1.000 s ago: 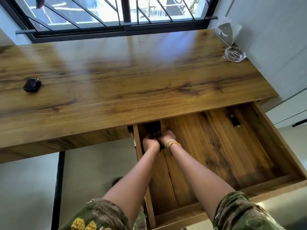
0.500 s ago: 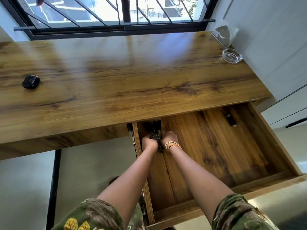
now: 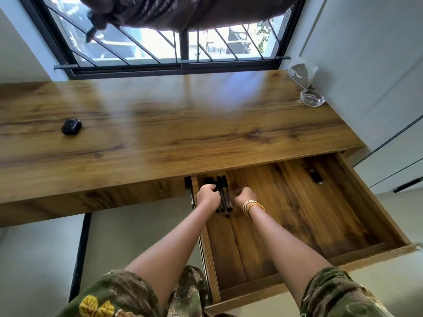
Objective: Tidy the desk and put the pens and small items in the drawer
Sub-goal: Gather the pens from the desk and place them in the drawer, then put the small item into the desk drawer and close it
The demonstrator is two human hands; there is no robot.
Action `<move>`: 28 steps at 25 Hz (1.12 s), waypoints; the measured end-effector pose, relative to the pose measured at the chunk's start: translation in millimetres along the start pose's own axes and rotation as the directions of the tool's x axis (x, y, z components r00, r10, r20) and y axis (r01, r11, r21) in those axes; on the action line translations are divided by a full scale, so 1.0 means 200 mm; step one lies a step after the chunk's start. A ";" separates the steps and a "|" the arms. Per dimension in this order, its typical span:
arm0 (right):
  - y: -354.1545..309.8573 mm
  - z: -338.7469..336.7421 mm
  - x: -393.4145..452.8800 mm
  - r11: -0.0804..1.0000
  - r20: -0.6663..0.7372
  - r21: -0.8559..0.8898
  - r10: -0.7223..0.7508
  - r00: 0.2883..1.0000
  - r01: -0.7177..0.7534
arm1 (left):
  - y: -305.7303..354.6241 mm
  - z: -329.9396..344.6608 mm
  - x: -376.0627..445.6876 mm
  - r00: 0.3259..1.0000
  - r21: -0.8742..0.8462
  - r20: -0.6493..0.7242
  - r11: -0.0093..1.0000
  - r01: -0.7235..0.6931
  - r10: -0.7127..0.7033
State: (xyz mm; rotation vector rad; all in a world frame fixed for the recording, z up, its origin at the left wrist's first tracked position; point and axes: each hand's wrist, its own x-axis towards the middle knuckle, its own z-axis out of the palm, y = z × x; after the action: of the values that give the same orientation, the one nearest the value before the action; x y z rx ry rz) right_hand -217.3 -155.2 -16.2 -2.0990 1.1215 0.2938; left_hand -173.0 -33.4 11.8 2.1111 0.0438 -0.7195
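I am watching both hands working in the open drawer (image 3: 377,202), the left hand (image 3: 206,196) now curling onto the pens (image 3: 223,195) at its back-left corner, the right hand (image 3: 245,197) fisted just beside them, grip unclear. The pens are stowed; a black case (image 3: 71,126) is waiting on the desk (image 3: 183,124). No legible writing.
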 end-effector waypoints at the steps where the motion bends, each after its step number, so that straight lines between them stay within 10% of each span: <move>1: -0.03 -0.03 -0.02 0.999 -0.026 0.023 -0.033 0.999 0.033 | 0.01 -0.04 0.00 0.999 0.032 -0.003 0.998 -0.047 0.047; 12: -0.67 0.02 -0.15 0.924 -0.166 0.081 -0.356 0.919 0.373 | 0.07 -0.69 0.17 0.915 0.123 -0.247 0.947 -0.298 0.320; 28: -1.93 0.89 -0.07 0.889 -0.008 0.098 -0.449 0.893 0.448 | -0.30 -1.85 0.83 0.880 -0.011 -0.463 0.992 -0.124 0.105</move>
State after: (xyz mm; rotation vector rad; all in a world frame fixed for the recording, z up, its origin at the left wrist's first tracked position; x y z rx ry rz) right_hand 103.6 114.6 55.3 -2.1897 0.5961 0.0301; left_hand 125.2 247.1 47.9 2.1820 0.1900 -0.1298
